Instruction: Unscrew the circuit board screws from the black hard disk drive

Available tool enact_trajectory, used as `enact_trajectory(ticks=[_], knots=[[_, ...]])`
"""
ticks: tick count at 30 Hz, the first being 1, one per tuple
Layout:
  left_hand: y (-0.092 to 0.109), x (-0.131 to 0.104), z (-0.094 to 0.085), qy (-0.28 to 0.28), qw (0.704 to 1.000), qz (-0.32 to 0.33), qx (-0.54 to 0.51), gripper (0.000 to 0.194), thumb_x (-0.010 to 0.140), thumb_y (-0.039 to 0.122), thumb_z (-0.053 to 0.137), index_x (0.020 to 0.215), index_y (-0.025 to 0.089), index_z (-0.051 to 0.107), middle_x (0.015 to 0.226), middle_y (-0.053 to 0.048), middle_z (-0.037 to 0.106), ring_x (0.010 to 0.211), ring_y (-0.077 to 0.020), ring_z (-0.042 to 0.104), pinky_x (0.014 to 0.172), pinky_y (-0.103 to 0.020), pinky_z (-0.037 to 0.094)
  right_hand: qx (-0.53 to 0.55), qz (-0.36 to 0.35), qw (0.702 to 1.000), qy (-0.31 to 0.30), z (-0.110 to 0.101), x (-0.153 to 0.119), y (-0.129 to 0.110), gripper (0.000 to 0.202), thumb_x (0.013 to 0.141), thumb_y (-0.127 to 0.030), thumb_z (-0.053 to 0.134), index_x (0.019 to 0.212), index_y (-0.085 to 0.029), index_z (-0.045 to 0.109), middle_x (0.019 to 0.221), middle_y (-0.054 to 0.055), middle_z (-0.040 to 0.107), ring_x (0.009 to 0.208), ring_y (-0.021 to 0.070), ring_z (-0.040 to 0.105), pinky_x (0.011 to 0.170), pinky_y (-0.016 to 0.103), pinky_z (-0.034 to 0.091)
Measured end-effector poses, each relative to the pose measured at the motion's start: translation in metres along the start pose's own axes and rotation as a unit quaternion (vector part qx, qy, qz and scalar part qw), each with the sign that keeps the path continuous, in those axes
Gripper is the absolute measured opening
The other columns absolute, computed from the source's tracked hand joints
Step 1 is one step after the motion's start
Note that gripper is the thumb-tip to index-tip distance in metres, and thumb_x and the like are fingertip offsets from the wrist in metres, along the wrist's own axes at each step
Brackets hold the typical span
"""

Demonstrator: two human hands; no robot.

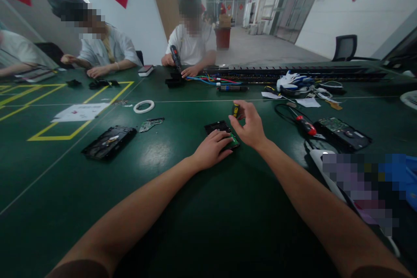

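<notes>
My left hand (213, 150) lies over a small black device (217, 127) with a green circuit board (233, 142) showing at its right side. The fingers are stretched across the board, thumb apart, and they cover much of it. Just right of and above the device, my right hand (250, 124) is closed around a short yellow-and-black screwdriver (236, 110). Only its handle shows; any shaft is hidden, and I cannot tell whether it touches the device.
Left on the green table are another black device (109, 142), a loose circuit board (151, 124) and a white tape roll (143, 107). At right lie a red-and-black screwdriver (306, 125), an opened device (343, 133) and gloves (295, 81). Across the table, a person (192, 47) holds a power screwdriver (176, 57).
</notes>
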State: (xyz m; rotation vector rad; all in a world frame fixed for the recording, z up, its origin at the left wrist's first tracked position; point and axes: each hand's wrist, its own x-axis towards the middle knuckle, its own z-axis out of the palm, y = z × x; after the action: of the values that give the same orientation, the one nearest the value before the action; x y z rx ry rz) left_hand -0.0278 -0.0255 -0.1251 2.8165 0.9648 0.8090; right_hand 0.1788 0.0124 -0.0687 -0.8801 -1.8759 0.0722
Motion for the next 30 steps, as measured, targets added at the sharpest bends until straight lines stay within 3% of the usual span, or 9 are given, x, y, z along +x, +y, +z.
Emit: enact_trajectory(ticks=[6,14,21,30], knots=[[0.0005,0.0002,-0.0015,-0.007,1.000,-0.002,-0.002,0.044,0.103,0.044,0.058,0.139,0.019,0.062,0.146,-0.014,0.060,0.141,-0.0314,0.054,0.125,-0.056,0.037,0.012,0.021,1.000,-0.018,0.0015,0.0007,0.0018,0.055,0.099,-0.029,0.060,0.151,-0.033,0.042,0.137,0.009,0.062,0.105,0.0274,0.068,0.093,0.049,0.060],[-0.0003,0.0006,0.0003,-0.003,1.000,-0.002,-0.003,0.043,0.103,0.044,0.059,0.138,0.019,0.062,0.146,-0.014,0.060,0.141,-0.0313,0.053,0.125,-0.056,0.037,-0.023,0.050,0.998,0.027,0.0020,-0.0028,0.0038,0.056,0.094,-0.038,0.073,0.142,-0.032,0.046,0.130,0.009,0.063,0.096,0.0262,0.067,0.089,0.051,0.061],[0.0008,0.0007,-0.0011,-0.007,1.000,0.001,0.002,0.043,0.104,0.044,0.058,0.139,0.019,0.062,0.146,-0.014,0.060,0.141,-0.0310,0.054,0.125,-0.056,0.037,-0.011,0.026,0.999,0.026,0.0052,-0.0054,0.0035,0.061,0.094,-0.026,0.063,0.150,-0.031,0.039,0.138,0.011,0.060,0.098,0.0248,0.069,0.083,0.045,0.064],[0.0000,0.0004,-0.0019,-0.010,1.000,0.006,0.005,0.045,0.105,0.047,0.056,0.140,0.020,0.060,0.147,-0.014,0.059,0.143,-0.0307,0.053,0.125,-0.057,0.037,-0.020,0.035,0.999,0.021,0.0041,-0.0049,0.0064,0.072,0.094,-0.026,0.064,0.158,-0.032,0.032,0.144,0.012,0.059,0.106,0.0284,0.071,0.089,0.050,0.066]])
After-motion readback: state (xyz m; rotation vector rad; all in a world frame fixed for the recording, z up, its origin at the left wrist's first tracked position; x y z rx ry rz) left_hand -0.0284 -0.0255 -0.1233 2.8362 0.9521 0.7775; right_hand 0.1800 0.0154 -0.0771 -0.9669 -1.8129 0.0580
